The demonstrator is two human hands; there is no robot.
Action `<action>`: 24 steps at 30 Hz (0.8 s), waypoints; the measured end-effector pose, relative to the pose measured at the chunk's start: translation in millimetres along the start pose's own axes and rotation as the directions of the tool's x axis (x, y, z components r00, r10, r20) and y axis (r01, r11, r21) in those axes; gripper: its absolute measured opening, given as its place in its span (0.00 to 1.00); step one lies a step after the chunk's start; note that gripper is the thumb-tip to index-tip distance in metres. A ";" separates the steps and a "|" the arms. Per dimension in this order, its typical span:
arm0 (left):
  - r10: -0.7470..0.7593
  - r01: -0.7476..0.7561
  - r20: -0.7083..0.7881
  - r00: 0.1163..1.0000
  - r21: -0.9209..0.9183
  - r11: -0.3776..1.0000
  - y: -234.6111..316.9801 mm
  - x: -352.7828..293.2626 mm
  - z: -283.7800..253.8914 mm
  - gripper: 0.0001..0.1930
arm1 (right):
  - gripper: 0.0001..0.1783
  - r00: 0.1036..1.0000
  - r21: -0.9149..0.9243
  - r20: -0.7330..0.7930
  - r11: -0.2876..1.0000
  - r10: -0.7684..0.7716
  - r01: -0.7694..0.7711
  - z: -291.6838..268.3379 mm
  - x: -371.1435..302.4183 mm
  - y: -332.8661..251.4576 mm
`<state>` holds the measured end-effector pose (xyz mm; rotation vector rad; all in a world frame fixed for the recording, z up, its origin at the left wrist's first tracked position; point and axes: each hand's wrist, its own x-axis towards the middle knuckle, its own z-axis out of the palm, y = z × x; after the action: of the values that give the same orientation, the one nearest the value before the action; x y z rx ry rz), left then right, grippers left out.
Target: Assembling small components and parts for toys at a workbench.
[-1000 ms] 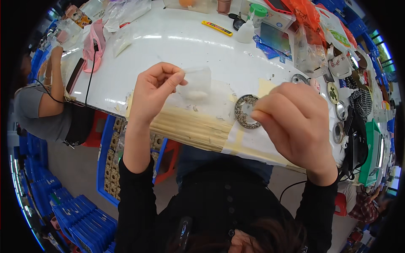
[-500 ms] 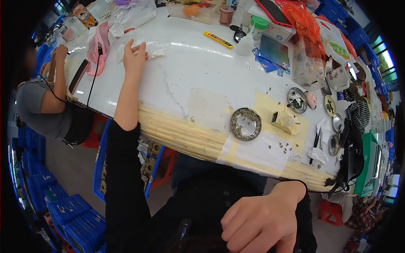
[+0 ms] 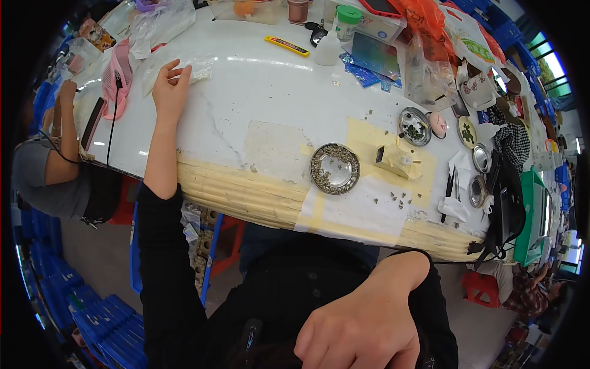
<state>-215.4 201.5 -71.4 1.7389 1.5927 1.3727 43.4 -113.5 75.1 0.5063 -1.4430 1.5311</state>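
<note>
My left hand (image 3: 171, 92) rests on the white tabletop at the far left, its fingers apart and loosely bent. Under and beside those fingers lies a clear plastic bag (image 3: 200, 69); I see nothing gripped. My right hand (image 3: 362, 326) is raised off the table, close in front of my chest, back of the hand up. Its fingers curl downward, and the lower frame edge cuts off their tips, so whatever they hold is hidden. Farther forward, a round metal dish (image 3: 335, 168) holds many small greyish pieces. Beside it is a yellowish block (image 3: 398, 158) on yellow tape.
A yellow cutter knife (image 3: 287, 46) and a white squeeze bottle (image 3: 327, 50) lie farther back. Toward the right are a metal dish with dark green pieces (image 3: 415, 126), tweezers (image 3: 456, 194) and a green tray (image 3: 532, 215). Another person's arm (image 3: 66, 129) is at the left.
The whole view has shifted, so the table things sit farther left and higher. My right hand appears slightly lower and nearer. My left hand stays beside the plastic bag.
</note>
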 end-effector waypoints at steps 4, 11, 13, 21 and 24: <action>0.223 -0.263 0.175 0.959 0.259 0.929 10.8 -4.1 5.6 0.21 | 0.19 1.000 -0.122 -0.011 0.992 0.006 -0.007 -12.4 -11.4 -16.1; 0.624 -0.533 0.038 0.780 0.562 0.633 38.7 -5.2 23.6 0.11 | 0.17 0.962 -0.332 -0.258 0.943 -0.089 -0.002 -42.6 -66.9 -94.3; 0.572 -0.566 0.101 0.814 0.357 0.743 90.1 -28.0 27.7 0.09 | 0.18 0.922 -0.433 -0.346 0.901 -0.176 0.009 -37.5 -93.4 -118.2; 0.434 -0.509 0.834 0.340 -0.225 0.831 212.4 -137.9 66.6 0.05 | 0.19 0.749 -0.593 -0.522 0.805 -0.408 0.026 -22.5 -142.8 -146.0; 0.397 -0.527 0.864 0.309 -0.191 0.828 214.6 -139.7 72.9 0.04 | 0.19 0.785 -0.574 -0.497 0.818 -0.370 0.023 -22.8 -149.3 -152.7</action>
<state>-24.6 39.6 19.8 2.5030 0.5586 0.2665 247.6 -164.1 31.7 -0.1645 -1.1858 0.9037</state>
